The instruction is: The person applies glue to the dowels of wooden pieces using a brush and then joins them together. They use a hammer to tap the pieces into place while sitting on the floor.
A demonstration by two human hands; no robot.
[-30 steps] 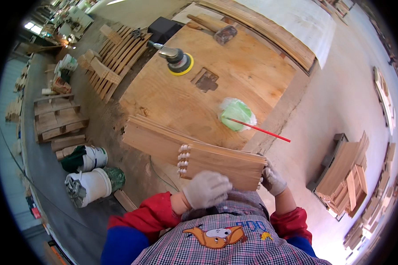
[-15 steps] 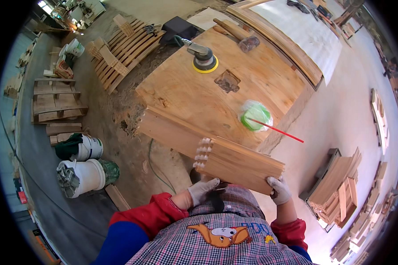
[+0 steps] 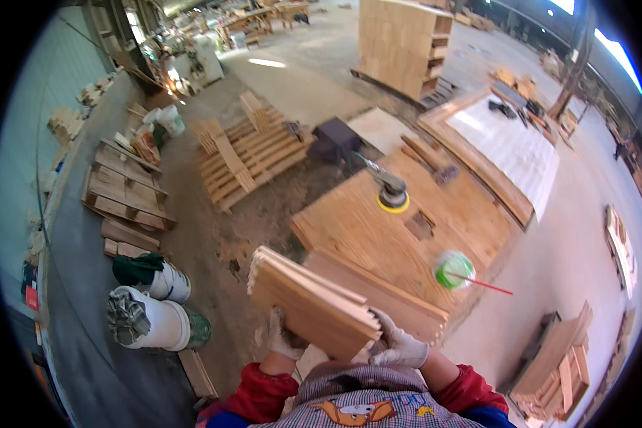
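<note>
Both my hands wear pale gloves. Between them, left of the workbench's near edge, I hold wooden boards point(image 3: 310, 307) with toothed joint ends, tilted and lying close together; their exact number is unclear. My left hand point(image 3: 284, 337) grips the lower edge near the left end, its fingers partly behind the wood. At the toothed right end, my right hand point(image 3: 401, 344) is closed around the corner. Another toothed board point(image 3: 381, 296) rests along the near side of the wooden workbench point(image 3: 349, 221), partly hidden by the held ones.
On the workbench are a sander point(image 3: 392, 191) with a yellow rim, a mallet point(image 3: 435, 162) and a green-and-white tub point(image 3: 453, 269) with a red stick. Slatted pallet point(image 3: 253, 167) stands beyond left, buckets point(image 3: 148, 321) nearer left, stacked boards point(image 3: 553, 374) at right.
The held boards have swung left, away from the bench's near right corner, and their end teeth now face differently. My right hand came left with them. The view has turned left and up.
</note>
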